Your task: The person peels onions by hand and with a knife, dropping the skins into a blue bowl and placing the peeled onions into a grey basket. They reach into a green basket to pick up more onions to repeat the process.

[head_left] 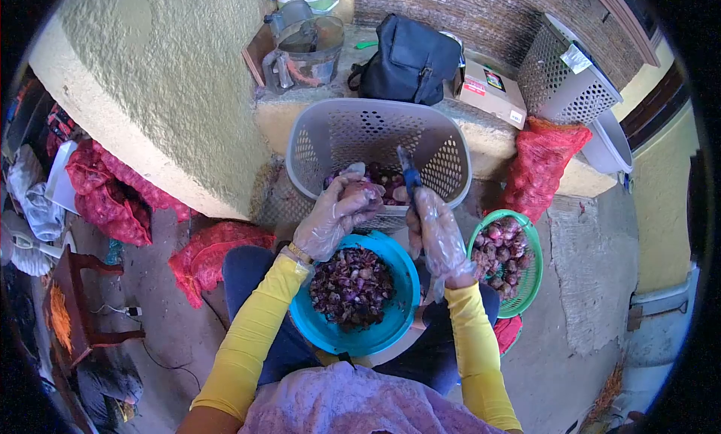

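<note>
My left hand, in a clear plastic glove, has its fingers curled around a red onion, mostly covered by them. In my right hand, also gloved, is a knife with its blade pointing up and away. Both hands are above the near rim of a tall grey perforated basket, which has purple onions at its bottom. Below them, between my knees, a blue basin holds onion skins and trimmings. To the right, a green basket contains unpeeled red onions.
A full red mesh sack leans by the step at right; more mesh sacks lie at left. On the step are a black backpack, a cardboard box and a clear pitcher. A small wooden stool stands at left.
</note>
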`<action>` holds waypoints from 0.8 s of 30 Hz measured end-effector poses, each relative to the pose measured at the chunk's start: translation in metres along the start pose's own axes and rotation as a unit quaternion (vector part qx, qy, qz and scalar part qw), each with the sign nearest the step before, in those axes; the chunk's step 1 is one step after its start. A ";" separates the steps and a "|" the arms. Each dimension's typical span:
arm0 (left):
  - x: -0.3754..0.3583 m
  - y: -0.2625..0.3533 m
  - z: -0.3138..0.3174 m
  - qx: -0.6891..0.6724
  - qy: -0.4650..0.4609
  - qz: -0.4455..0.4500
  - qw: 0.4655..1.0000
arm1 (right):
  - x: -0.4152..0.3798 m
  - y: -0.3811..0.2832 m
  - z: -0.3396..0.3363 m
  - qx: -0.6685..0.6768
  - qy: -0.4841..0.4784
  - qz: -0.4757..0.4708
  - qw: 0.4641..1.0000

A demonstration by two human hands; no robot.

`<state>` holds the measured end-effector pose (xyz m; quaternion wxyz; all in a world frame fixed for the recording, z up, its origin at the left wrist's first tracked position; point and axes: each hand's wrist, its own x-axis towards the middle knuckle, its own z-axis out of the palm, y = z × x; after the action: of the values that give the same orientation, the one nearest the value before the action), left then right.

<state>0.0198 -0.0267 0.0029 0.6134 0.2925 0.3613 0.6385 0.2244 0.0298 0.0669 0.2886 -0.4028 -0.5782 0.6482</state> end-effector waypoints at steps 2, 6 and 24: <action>0.005 -0.005 -0.010 -0.088 -0.038 -0.013 0.995 | 0.017 0.016 0.000 0.074 -0.001 -0.015 0.997; 0.008 -0.010 -0.017 -0.130 -0.010 -0.057 0.990 | 0.018 0.028 0.002 0.048 0.000 -0.033 0.998; 0.040 -0.013 -0.013 -0.304 -0.041 -0.039 0.951 | 0.020 0.033 -0.006 0.050 -0.031 -0.065 0.996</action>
<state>0.0131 0.0114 -0.0176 0.7123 0.1041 0.1359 0.6807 0.2221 0.0440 0.0306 0.3319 -0.3287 -0.5788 0.6684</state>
